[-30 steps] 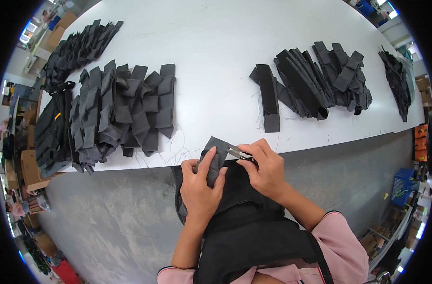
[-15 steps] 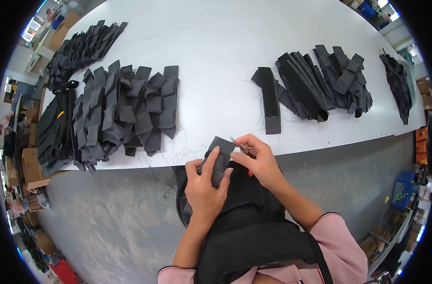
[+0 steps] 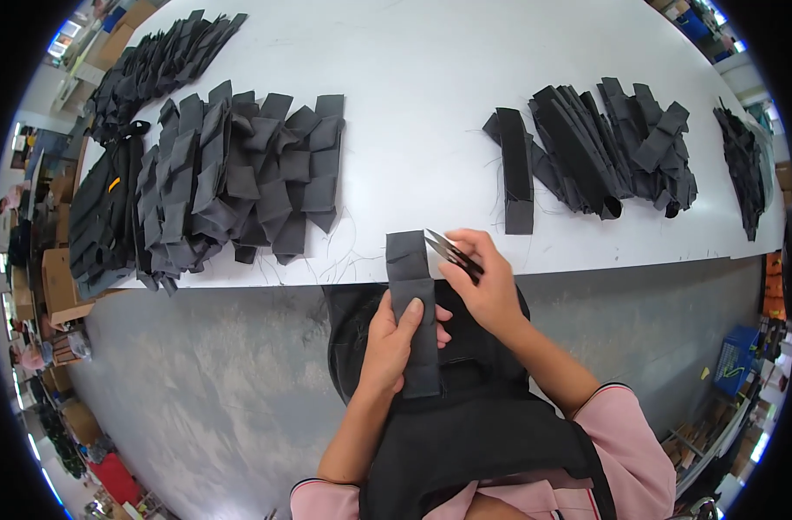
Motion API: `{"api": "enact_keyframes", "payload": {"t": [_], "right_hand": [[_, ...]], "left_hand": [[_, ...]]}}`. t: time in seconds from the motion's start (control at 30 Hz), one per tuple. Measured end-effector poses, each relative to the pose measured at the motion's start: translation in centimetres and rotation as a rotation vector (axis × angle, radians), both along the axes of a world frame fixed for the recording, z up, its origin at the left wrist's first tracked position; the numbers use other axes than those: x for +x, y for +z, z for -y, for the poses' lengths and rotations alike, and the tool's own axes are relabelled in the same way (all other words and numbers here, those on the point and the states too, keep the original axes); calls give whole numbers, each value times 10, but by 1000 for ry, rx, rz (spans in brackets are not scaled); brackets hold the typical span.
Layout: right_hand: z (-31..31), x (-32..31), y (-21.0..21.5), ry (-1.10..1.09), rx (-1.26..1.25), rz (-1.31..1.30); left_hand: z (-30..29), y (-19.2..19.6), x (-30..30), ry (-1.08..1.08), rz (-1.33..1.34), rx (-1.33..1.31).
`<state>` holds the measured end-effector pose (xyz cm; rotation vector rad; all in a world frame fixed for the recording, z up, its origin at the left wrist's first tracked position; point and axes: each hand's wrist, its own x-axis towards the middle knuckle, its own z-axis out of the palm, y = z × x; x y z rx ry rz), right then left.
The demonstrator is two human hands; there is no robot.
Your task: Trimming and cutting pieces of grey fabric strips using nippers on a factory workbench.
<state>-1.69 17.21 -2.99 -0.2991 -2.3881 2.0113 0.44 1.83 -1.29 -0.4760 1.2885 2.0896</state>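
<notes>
A dark grey fabric strip (image 3: pixel 410 260) with stitched folds lies lengthwise across my left hand (image 3: pixel 393 340), the thumb pressing on its face and fingertips showing past its right edge. Its far end reaches the table's near edge. My right hand (image 3: pixel 485 284) is closed around a pair of dark thread snips (image 3: pixel 455 255). Their pointed blades are slightly parted, with the tips beside the strip's upper right corner. Whether a thread lies between the blades is too small to tell. A black apron (image 3: pixel 474 433) covers my lap below the strip.
Overlapping folded grey strips (image 3: pixel 240 173) pile up on the white table (image 3: pixel 413 113) at left, beside a black fabric bundle (image 3: pixel 108 217). More strips (image 3: pixel 578 152) lie at right, near a single strip (image 3: pixel 518 173). Loose threads are scattered along the near edge. A blue crate (image 3: pixel 736 360) stands at far right.
The strip, bunched and tilted before, now hangs straight and flattened in my left hand. My right hand has shifted slightly right, and the snips show more fully.
</notes>
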Motion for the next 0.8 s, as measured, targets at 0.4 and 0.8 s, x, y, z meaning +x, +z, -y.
{"api": "enact_keyframes", "payload": {"t": [0.4, 0.8], "right_hand": [[-17, 14, 19, 238, 607, -505], [-10, 15, 12, 185, 539, -576]], "left_hand": [[1, 11, -2, 9, -50, -57], [0, 12, 0, 27, -51, -76]]}}
